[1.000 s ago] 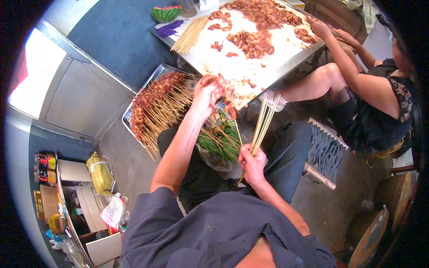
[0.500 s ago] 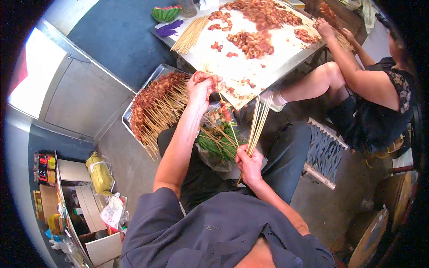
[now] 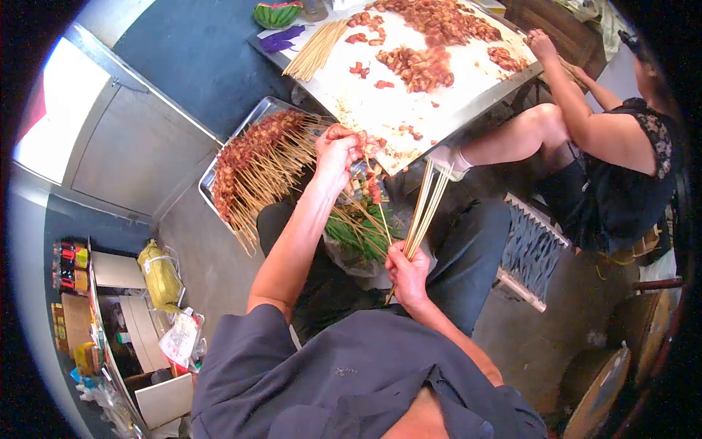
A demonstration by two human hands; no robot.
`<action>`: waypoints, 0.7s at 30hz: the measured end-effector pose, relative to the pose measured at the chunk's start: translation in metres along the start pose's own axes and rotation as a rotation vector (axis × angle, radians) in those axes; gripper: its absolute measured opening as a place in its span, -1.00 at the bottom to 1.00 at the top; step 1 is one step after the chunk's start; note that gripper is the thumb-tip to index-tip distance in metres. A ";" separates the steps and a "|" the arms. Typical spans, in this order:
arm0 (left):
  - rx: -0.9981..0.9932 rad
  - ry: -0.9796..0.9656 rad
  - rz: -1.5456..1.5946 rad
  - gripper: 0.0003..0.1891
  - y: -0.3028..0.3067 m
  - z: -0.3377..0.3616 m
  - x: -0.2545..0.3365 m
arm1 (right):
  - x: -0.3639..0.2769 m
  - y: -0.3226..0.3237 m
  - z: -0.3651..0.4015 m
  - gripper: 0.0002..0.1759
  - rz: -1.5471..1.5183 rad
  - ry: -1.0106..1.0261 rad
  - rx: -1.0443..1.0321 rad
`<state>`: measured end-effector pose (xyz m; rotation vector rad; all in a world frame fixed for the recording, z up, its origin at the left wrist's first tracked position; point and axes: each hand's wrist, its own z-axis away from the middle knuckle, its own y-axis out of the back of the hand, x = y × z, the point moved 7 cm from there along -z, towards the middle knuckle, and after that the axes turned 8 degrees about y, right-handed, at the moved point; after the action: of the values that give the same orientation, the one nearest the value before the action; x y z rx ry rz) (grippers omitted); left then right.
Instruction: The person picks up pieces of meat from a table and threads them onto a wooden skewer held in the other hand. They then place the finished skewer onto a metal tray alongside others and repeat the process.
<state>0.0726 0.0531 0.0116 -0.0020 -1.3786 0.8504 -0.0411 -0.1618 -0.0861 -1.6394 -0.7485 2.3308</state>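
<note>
My left hand (image 3: 338, 152) is closed in a pinch on a small piece of reddish meat (image 3: 371, 146), at the upper end of a thin wooden skewer (image 3: 385, 219). More meat (image 3: 374, 192) is threaded on that skewer just below. My right hand (image 3: 409, 272) grips the skewer's lower part, together with a bundle of bare skewers (image 3: 430, 201) fanning upward. Under the hands, between the knees, lies a plastic bag with green leaves (image 3: 358, 233) and some sticks. Left of my left hand, a metal tray (image 3: 208, 192) holds many meat-loaded skewers (image 3: 252, 157).
A table (image 3: 479, 99) ahead carries heaped meat pieces (image 3: 420, 69), bare skewers (image 3: 318, 50), a purple glove (image 3: 281, 38) and watermelon (image 3: 276, 14). A seated person (image 3: 621, 146) works at its right side. A low strap stool (image 3: 532, 249) stands on the floor. Shelving (image 3: 131, 329) is at left.
My left hand has shifted slightly right and down, bringing its meat piece to the skewer's upper end. My right hand stays nearly still. The other person's raised skewer has gone lower.
</note>
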 end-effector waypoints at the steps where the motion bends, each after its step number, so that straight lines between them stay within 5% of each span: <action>1: 0.004 0.010 0.002 -0.82 -0.001 0.003 -0.001 | 0.000 0.000 0.000 -0.94 0.000 -0.001 -0.001; 7: -0.135 -0.003 -0.142 -0.81 0.012 -0.002 -0.024 | -0.019 -0.016 -0.007 -0.94 -0.105 -0.009 -0.041; 9: -0.250 0.073 0.126 -0.81 -0.013 0.020 -0.011 | -0.022 -0.016 -0.013 -0.94 -0.065 0.010 -0.037; 14: -0.210 0.184 0.180 -0.93 -0.021 0.023 -0.008 | -0.020 -0.016 -0.016 -0.93 -0.023 0.023 -0.055; 21: -0.142 0.282 0.132 -0.63 -0.014 0.017 -0.016 | -0.015 -0.017 -0.013 -0.93 0.135 0.073 -0.091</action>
<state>0.0660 0.0265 0.0093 -0.3148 -1.1780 0.8254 -0.0258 -0.1501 -0.0684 -1.8576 -0.7616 2.3426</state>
